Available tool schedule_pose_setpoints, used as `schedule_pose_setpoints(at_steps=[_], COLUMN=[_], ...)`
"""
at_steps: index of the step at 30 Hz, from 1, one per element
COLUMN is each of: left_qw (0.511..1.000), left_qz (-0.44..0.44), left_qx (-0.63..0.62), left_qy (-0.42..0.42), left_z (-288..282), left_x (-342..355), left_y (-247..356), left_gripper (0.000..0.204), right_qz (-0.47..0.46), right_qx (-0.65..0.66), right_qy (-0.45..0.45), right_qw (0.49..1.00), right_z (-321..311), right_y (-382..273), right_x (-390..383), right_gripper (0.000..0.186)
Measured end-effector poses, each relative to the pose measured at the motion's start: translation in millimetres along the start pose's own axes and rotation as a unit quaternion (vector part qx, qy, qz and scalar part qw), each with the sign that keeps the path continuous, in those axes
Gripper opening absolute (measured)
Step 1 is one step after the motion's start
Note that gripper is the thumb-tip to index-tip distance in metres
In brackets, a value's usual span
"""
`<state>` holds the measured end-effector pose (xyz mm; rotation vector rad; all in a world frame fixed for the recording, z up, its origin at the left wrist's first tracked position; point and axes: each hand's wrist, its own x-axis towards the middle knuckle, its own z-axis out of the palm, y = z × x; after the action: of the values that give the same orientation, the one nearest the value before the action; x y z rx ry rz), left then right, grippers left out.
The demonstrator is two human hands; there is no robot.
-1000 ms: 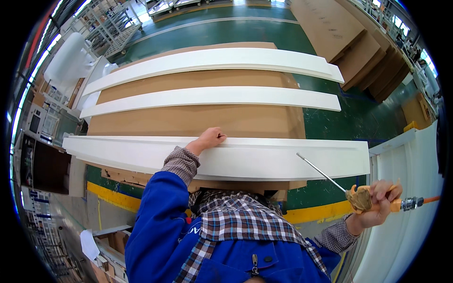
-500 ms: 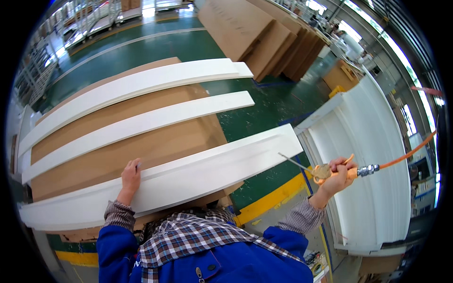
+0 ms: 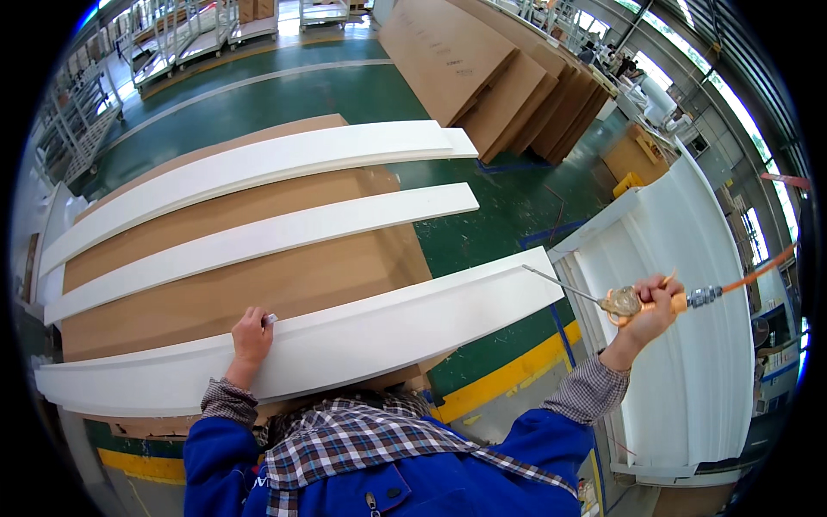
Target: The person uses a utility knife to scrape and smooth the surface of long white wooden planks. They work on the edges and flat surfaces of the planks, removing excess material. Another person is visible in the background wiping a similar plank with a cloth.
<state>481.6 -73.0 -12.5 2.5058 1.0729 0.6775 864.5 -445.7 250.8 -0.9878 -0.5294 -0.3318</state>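
Note:
My right hand (image 3: 650, 310) is wrapped round an orange air blow gun (image 3: 622, 303). The gun's thin metal nozzle reaches left over the right end of the nearest long white board (image 3: 413, 323). My left hand (image 3: 252, 334) rests closed at that board's far edge, left of its middle. A small pale thing (image 3: 270, 319) pokes out at the fingertips, too small to name. Two more long white boards lie beyond: a narrow one (image 3: 276, 243) and a wider one (image 3: 258, 177), roughly alongside each other on a brown cardboard sheet (image 3: 345, 263).
An orange air hose (image 3: 758, 274) runs from the gun to the upper right. Large white curved panels (image 3: 680, 319) stand close on my right. Big cardboard sheets (image 3: 448, 60) lean at the back. White wheeled racks (image 3: 181, 43) stand far left. Yellow floor tape (image 3: 508, 370) crosses the green floor.
My right hand has moved right and slightly up with the blow gun. My left hand has shifted a little right along the board's edge. The whole view has drifted slightly.

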Motion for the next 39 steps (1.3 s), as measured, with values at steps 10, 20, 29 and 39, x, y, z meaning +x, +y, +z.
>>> schedule_pose_setpoints(at_steps=[10,20,29,39], left_qw=[0.999,0.999,0.999,0.998], left_qz=[-0.034,-0.043,-0.033,-0.067], left_qx=[-0.004,-0.007,-0.003,0.000], left_qy=[0.023,-0.002,-0.012,0.014], left_z=[9.4,7.2,8.8,3.1], left_x=[-3.0,0.5,3.3,-4.2], left_y=[-0.3,-5.8,-8.4,-14.3], left_gripper=[0.010,0.010,0.012,0.007], right_qz=[0.087,-0.033,0.105,0.623], right_qx=[-0.060,-0.132,-0.259,-0.182], right_qy=[-0.028,0.091,0.131,0.046], right_qw=[0.994,0.986,0.951,0.760], right_z=[-23.8,-43.1,-54.7,156.7], right_y=[35.1,40.7,241.1,459.4], right_x=[103.1,204.8,141.2,-140.6], right_gripper=[0.021,0.032,0.022,0.038])
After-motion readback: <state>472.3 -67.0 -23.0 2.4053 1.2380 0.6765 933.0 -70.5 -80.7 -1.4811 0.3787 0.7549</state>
